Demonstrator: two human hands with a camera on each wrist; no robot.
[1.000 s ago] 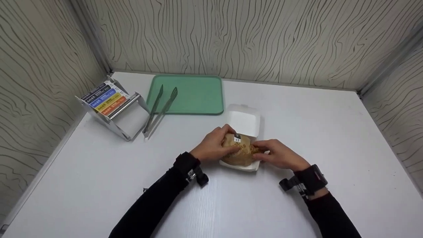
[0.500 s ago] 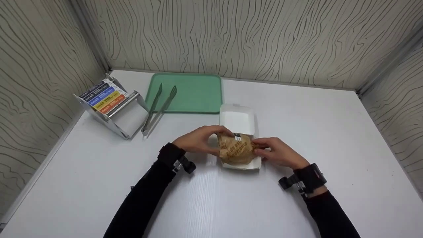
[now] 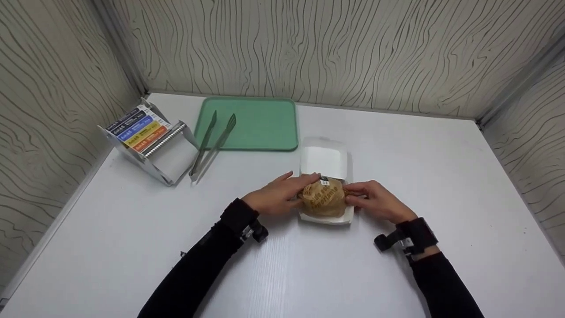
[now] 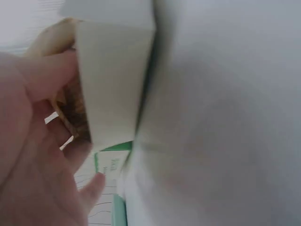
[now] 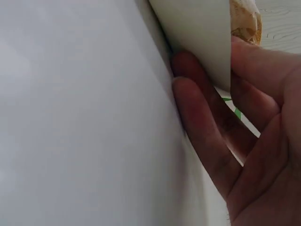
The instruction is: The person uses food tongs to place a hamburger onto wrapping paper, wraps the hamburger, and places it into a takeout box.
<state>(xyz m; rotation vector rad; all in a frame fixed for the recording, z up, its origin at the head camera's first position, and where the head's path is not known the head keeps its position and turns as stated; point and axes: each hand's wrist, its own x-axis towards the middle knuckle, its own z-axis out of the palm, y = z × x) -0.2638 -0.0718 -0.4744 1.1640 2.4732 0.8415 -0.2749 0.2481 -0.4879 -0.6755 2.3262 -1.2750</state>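
Note:
A burger in printed brown paper [image 3: 325,199], with a small black-and-white label at its far edge, sits in the base of a white clamshell box [image 3: 324,161]. The lid lies folded back, away from me. My left hand [image 3: 277,196] holds the burger's left side, one finger reaching over its top near the label; in the left wrist view the thumb [image 4: 59,70] presses in behind the box wall. On the other side, my right hand [image 3: 380,203] pinches the gathered paper. Two of its fingers [image 5: 195,101] stay outside the box wall, low by the table.
Behind the box to the left lies a green tray [image 3: 269,126], with metal tongs [image 3: 211,143] lying partly over it. A label dispenser [image 3: 150,143] with coloured strips stands farther left. Wood-patterned panels [image 3: 309,53] enclose the white table [image 3: 441,176].
My left hand drew back left from the burger, then came in again against its left side. Box and burger shifted left, then back right. My right hand stays at the paper's right end.

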